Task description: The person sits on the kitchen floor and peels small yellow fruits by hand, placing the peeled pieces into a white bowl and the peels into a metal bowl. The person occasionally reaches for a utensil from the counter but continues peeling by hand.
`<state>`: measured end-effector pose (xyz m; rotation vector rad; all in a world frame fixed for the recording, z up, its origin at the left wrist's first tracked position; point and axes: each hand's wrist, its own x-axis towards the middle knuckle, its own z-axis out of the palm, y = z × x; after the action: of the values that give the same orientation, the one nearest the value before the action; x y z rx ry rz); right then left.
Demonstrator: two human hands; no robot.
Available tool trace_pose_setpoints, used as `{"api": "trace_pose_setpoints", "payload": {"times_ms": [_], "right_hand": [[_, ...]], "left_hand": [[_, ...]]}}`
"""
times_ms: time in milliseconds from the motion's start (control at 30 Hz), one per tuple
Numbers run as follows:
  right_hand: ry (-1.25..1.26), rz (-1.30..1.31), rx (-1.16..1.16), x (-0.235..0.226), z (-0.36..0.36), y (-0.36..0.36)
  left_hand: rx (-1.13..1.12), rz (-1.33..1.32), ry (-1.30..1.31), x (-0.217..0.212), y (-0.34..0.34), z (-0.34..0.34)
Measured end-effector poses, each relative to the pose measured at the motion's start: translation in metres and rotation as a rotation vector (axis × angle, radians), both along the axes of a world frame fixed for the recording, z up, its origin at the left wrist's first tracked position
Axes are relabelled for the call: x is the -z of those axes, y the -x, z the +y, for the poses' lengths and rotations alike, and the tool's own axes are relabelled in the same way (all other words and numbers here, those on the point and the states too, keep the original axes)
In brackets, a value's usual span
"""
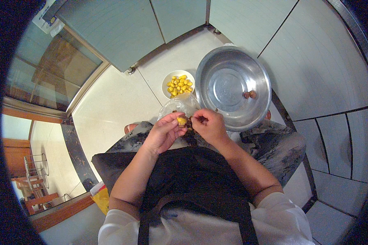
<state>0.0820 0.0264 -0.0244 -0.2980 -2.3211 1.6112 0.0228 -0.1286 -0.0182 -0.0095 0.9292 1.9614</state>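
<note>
Between the thumb and fingers of my left hand (163, 134) is a partly peeled chestnut (182, 121), its yellow flesh showing. Close beside it, my right hand (210, 125) is closed in a pinch; what its fingertips hold, if anything, is too small to make out. Under and just beyond both hands lies a clear plastic bag (187, 103) with dark bits, probably shell, partly hidden by my fingers. Past the bag, a white bowl (164, 88) holds several peeled yellow chestnuts (179, 84).
To the right of the bowl stands a wide metal basin (229, 86) with brown unpeeled chestnuts (252, 94) at its right side. Pale cabinets (310, 61) rise at the back and right. A glass sliding door (57, 69) is at the left. My knees flank the bag.
</note>
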Motion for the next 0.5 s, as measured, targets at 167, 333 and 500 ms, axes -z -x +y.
{"api": "trace_pose_setpoints", "payload": {"times_ms": [167,333,500], "right_hand": [[-0.011,0.095,-0.075,-0.0044,-0.002,-0.0015],[-0.2,0.159,-0.145,-0.0062,0.0006,-0.0009],[-0.295,0.172,-0.203,-0.0066,0.0025,-0.002]], "left_hand": [[0.01,0.059,0.019,0.0047,-0.0013,0.0012],[0.017,0.13,0.102,0.0065,0.0007,-0.0003],[0.019,0.206,0.286,-0.0021,-0.0003,0.0]]}}
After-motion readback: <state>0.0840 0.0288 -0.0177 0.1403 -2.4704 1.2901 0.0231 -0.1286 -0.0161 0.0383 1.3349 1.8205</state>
